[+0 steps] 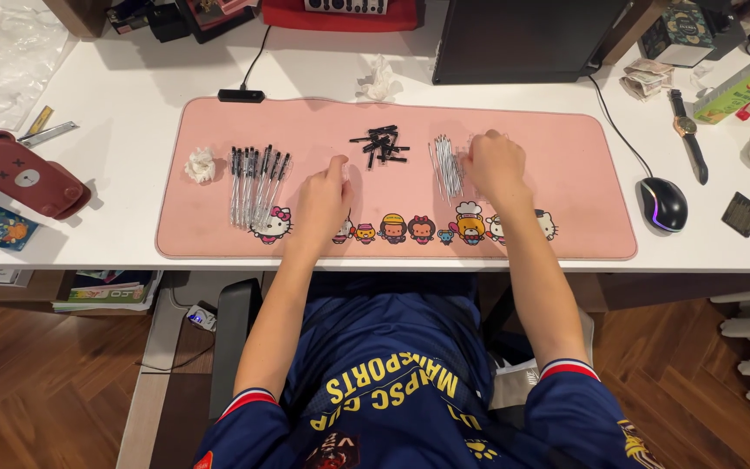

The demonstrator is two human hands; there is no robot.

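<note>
Plainly, from my remote seat I look straight down on a pink desk mat (219,234) lying on a white desk (132,78). My left hand (323,195) rests on the mat with its fingers curled under, so I cannot tell whether it pinches anything; it lies between a row of assembled pens (256,182) on its left and a heap of black pen caps (382,145) beyond it. My right hand (495,165) sits on the mat just beside a bundle of thin pen refills (448,165), its fingertips bent down at the far edge of the bundle. The back of that hand hides the fingertips, so whether they grasp a refill or only touch the mat I cannot make out. The refills are too fine to count, and the caps overlap in a tangle.

A crumpled white tissue (200,164) lies left of the pens. A second crumpled tissue (378,81) sits behind the mat near a dark monitor base (523,39), which is cut off by the top edge. To the right are a black mouse (662,203) with a glowing rim, a wristwatch (687,135) and a small dark square object (741,214) I cannot identify. On the left, a brown bear-shaped case (23,176) lies beside a ruler (48,133).
</note>
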